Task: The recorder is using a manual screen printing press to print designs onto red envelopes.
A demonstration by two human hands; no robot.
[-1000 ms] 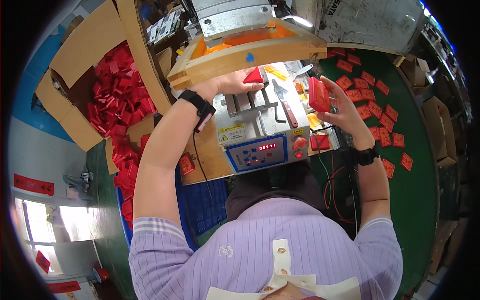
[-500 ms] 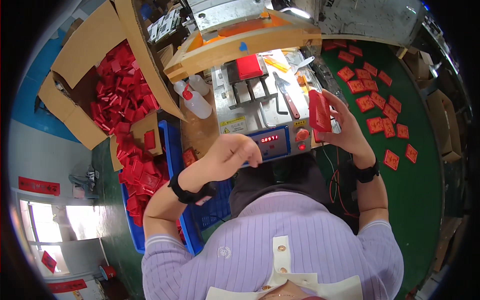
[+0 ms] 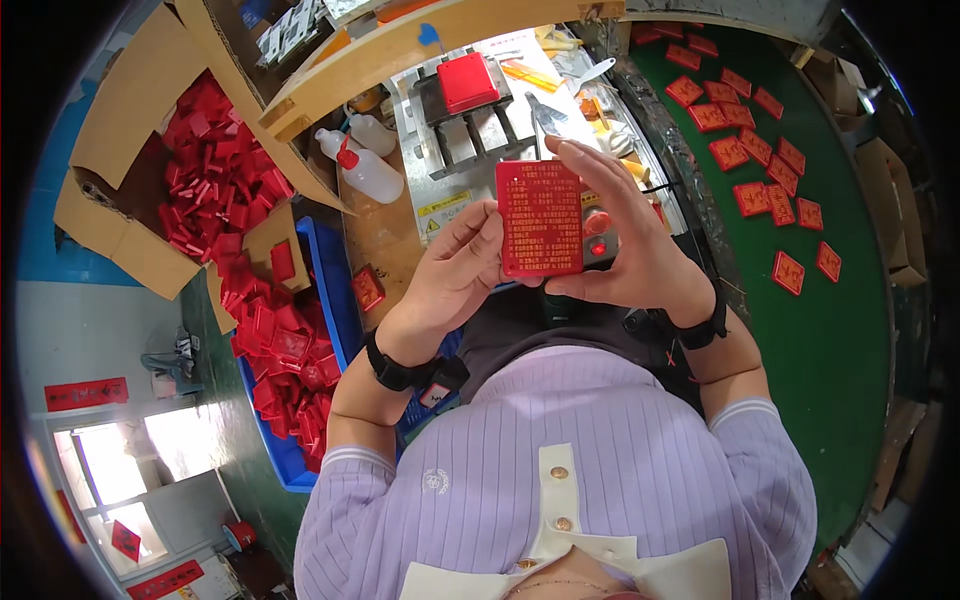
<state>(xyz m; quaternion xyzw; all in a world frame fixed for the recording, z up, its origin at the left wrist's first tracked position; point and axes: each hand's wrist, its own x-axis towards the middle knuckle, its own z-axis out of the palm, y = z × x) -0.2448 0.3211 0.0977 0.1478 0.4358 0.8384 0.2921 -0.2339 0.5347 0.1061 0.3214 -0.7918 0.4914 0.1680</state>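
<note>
In front of my body I hold up a flat red plastic case [image 3: 541, 220] with rows of small gold printing on its face. My left hand [image 3: 450, 265] pinches its left edge between thumb and fingers. Around the right side curves my right hand [image 3: 640, 240], its fingers at the top corner and its thumb near the bottom edge. Beyond the case, a plain red case [image 3: 467, 83] sits in the metal jig [image 3: 475, 140] of a bench printing machine, under a wooden frame [image 3: 430, 60].
Left are a cardboard box [image 3: 110, 130] and a blue crate [image 3: 335, 270], both with many red cases. A squeeze bottle [image 3: 372, 178] and a scraper [image 3: 548, 118] lie nearby. Printed red cases [image 3: 788, 272] are spread over the green surface [image 3: 730, 320] at right.
The red case has come left from the machine's right side to mid-body, turned with its printed face showing. My left hand has moved onto its left edge. The view has shifted slightly.
</note>
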